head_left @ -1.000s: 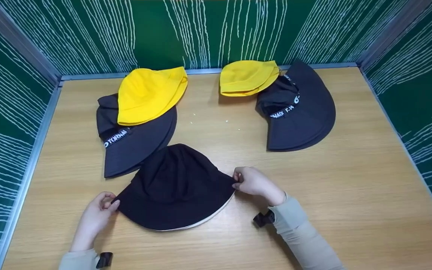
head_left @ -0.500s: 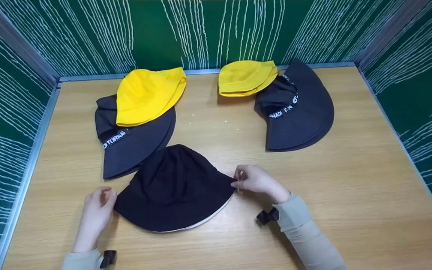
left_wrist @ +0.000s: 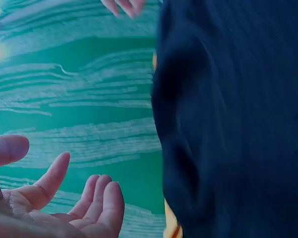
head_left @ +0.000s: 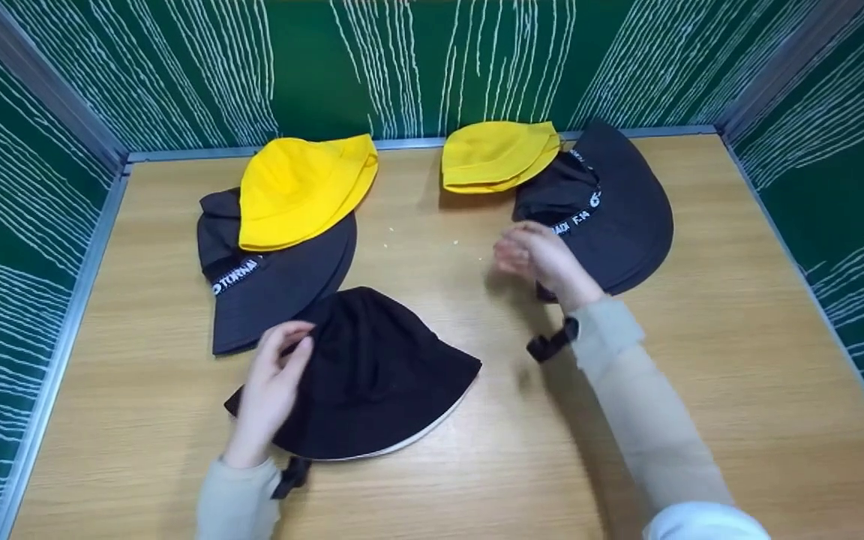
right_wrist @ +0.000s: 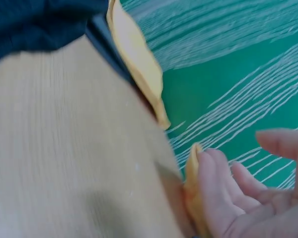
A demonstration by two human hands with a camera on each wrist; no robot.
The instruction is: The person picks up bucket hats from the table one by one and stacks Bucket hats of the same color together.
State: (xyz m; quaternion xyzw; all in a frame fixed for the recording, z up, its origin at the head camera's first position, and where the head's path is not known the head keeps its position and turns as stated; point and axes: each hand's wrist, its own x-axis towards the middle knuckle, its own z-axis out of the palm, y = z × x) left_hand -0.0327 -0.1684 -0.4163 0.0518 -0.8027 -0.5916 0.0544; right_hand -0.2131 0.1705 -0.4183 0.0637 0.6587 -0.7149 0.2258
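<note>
A black bucket hat [head_left: 379, 375] with a pale underside lies in the middle of the table's near half. My left hand [head_left: 271, 386] hovers over its left side, fingers loosely bent, holding nothing; the left wrist view shows the same hand [left_wrist: 84, 208] with spread fingers beside the dark cloth. My right hand [head_left: 541, 259] is raised in front of the right-hand dark wide-brimmed hat [head_left: 612, 232], covering part of its lettered band. Nothing is between the fingers of the right hand [right_wrist: 248, 193] in the right wrist view.
A bright yellow bucket hat [head_left: 301, 191] lies on another dark wide-brimmed hat [head_left: 274, 300] at the left. A smaller yellow hat [head_left: 496, 157] overlaps the right dark hat. Small white specks [head_left: 456, 242] dot the wooden table [head_left: 739, 360]. Green panels [head_left: 319, 67] with white streaks enclose three sides.
Both hands have let go of the black bucket hat's brim. The left hand has moved up and right over the hat; the right hand has moved away towards the right dark hat.
</note>
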